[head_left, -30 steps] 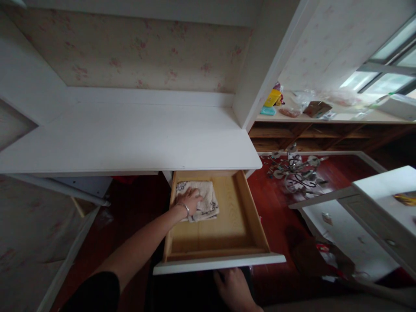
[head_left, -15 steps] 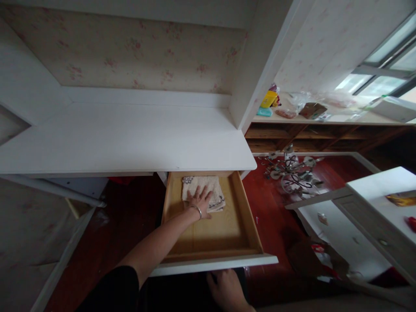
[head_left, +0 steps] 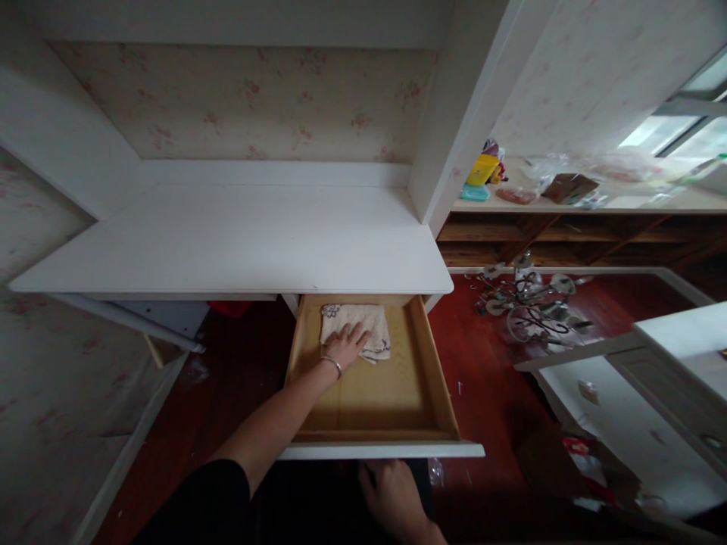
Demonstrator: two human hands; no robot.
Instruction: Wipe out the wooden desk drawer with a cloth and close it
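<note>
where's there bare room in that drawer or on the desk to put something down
The open wooden drawer is bare between the folded cream cloth under the left hand and its white front. The white desktop shows bare. The tan ledge at right is crowded.

No legible text, label, brand, number or sign in this view. Yellow package (head_left: 480, 169) on the far right shelf (head_left: 568, 204): any print too small and blurred to read. Cloth (head_left: 357, 327) in drawer (head_left: 437, 378): dark pattern only, no lettering.
</note>
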